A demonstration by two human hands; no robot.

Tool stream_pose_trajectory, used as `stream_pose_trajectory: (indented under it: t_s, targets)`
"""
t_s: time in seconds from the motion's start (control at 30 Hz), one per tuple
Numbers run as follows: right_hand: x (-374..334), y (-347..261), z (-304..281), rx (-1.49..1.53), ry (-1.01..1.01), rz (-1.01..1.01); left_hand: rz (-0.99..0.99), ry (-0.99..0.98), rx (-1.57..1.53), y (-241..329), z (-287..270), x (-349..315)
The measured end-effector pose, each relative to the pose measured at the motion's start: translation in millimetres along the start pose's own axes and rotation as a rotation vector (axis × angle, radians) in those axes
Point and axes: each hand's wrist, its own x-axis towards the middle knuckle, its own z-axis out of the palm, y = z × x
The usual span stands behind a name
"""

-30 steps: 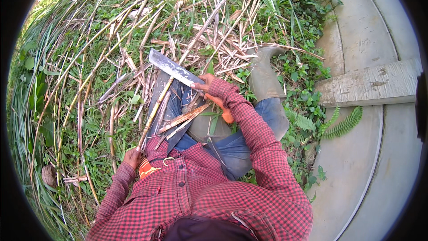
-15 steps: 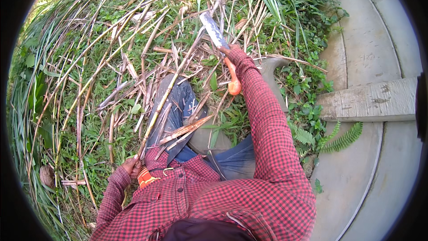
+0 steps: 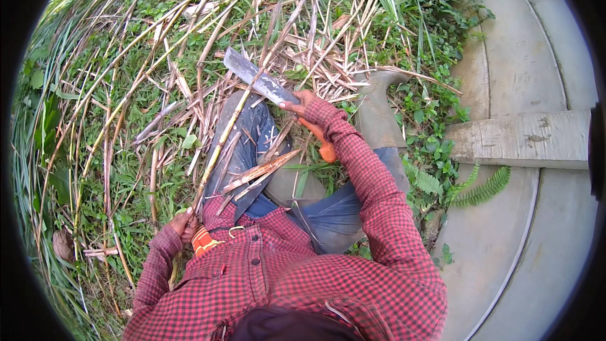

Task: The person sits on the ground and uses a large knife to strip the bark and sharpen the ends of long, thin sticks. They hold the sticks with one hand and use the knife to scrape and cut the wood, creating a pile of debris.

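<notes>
My left hand (image 3: 183,224), at the lower left by my hip, is closed round the near end of a long, thin cane stalk (image 3: 222,142). The stalk slants up and away over my bent leg. My right hand (image 3: 302,103) grips a machete (image 3: 260,81) where its worn grey blade meets the orange handle. The blade points to the far left and crosses the stalk; I cannot tell whether they touch. Split pieces of dry stalk (image 3: 265,175) lie across my lap. An orange patterned cloth (image 3: 203,240) shows beside my left wrist.
Shredded dry husks (image 3: 325,69) litter the grass ahead. Several long stalks (image 3: 142,76) and green blades lie at the left. A boot (image 3: 379,104) is under my right forearm. To the right are concrete slabs (image 3: 514,63), a raised beam (image 3: 521,139) and ferns (image 3: 483,186).
My right hand has come nearer and to the left, and the machete blade has swung left across the stalk. My left hand keeps its hold with only a slight shift.
</notes>
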Motion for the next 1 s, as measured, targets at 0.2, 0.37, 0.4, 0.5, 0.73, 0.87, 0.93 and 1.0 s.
stream_pose_trajectory:
  t_s: [0.2, 0.37, 0.4, 0.5, 0.73, 0.87, 0.93, 1.0]
  targets:
    - [-6.1, 13.5, 13.6, 0.057, 0.151, 0.066, 0.014, 0.022, 0.020, 5.5, 6.1, -1.6]
    - [-41.7, -27.8, 37.8, 0.022, -0.099, 0.032, 0.008, 0.036, 0.002, 0.6, 4.1, -0.6]
    - [-35.4, -20.1, 37.8, 0.120, 0.017, 0.036, 0.012, 0.042, 0.007, 2.4, 4.7, 1.5]
    - [-39.5, -13.3, 48.7, 0.189, 0.088, 0.099, 0.044, 0.045, 0.025, 2.5, 8.4, -0.4]
    - [-54.9, -11.6, 31.6, 0.053, 0.119, 0.000, 0.223, 0.011, 0.072, 18.2, 24.2, 8.8]
    - [-29.4, -3.3, -10.4, 0.224, 0.255, 0.118, 0.462, 0.236, 0.257, 2.3, 9.5, 22.4]
    - [-17.4, -13.2, -38.7, 0.071, 0.273, 0.089, 0.543, 0.506, 0.468, 2.6, 17.6, 16.1]
    - [8.7, -13.3, -62.2, -0.046, 0.352, 0.100, 0.647, 0.715, 0.750, 11.0, 39.1, 1.5]
